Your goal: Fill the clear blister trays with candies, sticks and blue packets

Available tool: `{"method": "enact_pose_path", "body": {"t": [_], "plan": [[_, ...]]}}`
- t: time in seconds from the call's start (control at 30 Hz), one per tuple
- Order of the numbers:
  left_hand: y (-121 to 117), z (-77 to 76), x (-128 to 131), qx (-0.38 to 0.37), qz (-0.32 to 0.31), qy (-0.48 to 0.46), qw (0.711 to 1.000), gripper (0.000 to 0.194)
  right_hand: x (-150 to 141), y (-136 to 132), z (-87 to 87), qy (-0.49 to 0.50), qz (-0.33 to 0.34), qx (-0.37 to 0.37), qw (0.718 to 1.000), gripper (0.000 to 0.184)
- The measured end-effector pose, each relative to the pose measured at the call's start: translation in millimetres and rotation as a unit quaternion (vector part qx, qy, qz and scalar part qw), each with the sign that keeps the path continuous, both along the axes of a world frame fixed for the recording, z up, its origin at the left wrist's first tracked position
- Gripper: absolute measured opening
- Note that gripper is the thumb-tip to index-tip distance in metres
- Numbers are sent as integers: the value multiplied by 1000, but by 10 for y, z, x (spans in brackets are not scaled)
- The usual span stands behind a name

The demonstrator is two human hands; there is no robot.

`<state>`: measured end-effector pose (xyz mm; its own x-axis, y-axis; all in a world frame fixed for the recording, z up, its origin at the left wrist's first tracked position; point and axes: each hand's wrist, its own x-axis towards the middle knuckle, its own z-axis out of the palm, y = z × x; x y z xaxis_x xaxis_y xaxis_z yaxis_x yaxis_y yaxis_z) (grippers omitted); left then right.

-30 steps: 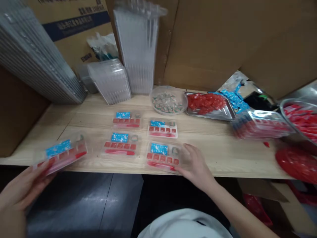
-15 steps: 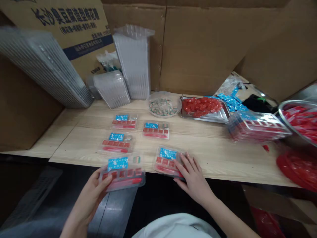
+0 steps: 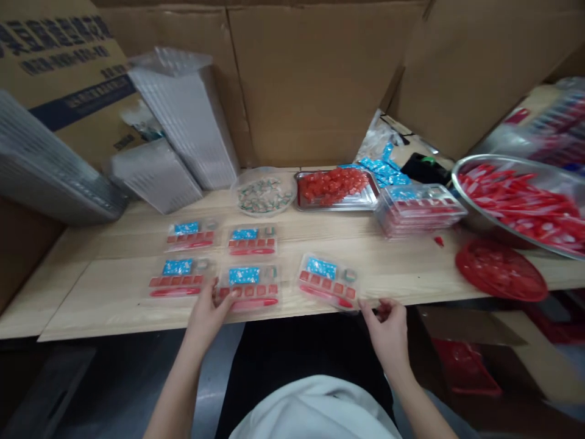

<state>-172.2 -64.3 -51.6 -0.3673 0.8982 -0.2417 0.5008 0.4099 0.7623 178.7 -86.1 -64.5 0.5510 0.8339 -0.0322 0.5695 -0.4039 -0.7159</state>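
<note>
My left hand [image 3: 208, 311] grips the left edge of a clear plastic tray [image 3: 249, 303], which lies near the table's front edge. In the tray are a blue dotted packet, a row of red squares, a red pen-shaped stick and a small green-and-white piece. To its right, a second such tray [image 3: 328, 281] lies slightly turned. At that tray's lower right corner my right hand [image 3: 388, 326] pinches the edge, its other fingers curled. Three more filled trays sit behind and to the left, one of them a filled tray [image 3: 178, 278] beside my left hand.
Stacked clear trays [image 3: 183, 116] stand at the back left. A clear bowl [image 3: 264, 192] of small wrapped pieces and a metal tray [image 3: 365, 198] of red packets are behind. Rightward are stacked filled trays [image 3: 418, 210], a metal bowl [image 3: 475, 210] of red sticks and a red lid-like item [image 3: 500, 271].
My left hand has brought its tray from the left onto the table. The right-hand tray has shifted right and turned, with my right hand now at its corner. The view has swung right.
</note>
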Motion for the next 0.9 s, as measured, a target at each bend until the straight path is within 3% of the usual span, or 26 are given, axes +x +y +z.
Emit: {"method": "enact_pose_path", "body": {"t": [0.1,0.2,0.3,0.37,0.4,0.43,0.5,0.57,0.67,0.8,0.9], "plan": [[58,4,24,35,-92,186,978,64,-39,-52,-45,63,-55,-2,996,57],[93,121,246,98,-113,295,944,55,-86,-88,-4,232,-93,-6,968,55],[66,255,742,197,-160,295,921,46,-105,-105,79,459,-102,-42,882,49],[11,277,1158,227,-296,255,892,46,-93,-115,112,562,-86,-80,819,45],[-22,259,1359,222,-368,229,873,53,-79,-122,117,586,-74,-96,801,43],[-58,226,1541,217,-396,210,867,59,-58,-131,116,591,-63,-107,797,41],[-132,146,1814,218,-422,188,860,68,3,-156,106,562,-42,-108,819,38],[-201,106,1948,229,-430,158,859,73,82,-190,111,532,-31,-99,841,36],[-240,191,1919,242,-420,95,870,68,179,-232,207,518,-21,-83,851,39],[-118,377,1580,219,-237,18,946,51,72,-161,472,494,41,-93,863,45],[-3,398,1174,166,-122,-86,975,49,-267,48,597,485,147,-128,853,42]]}}
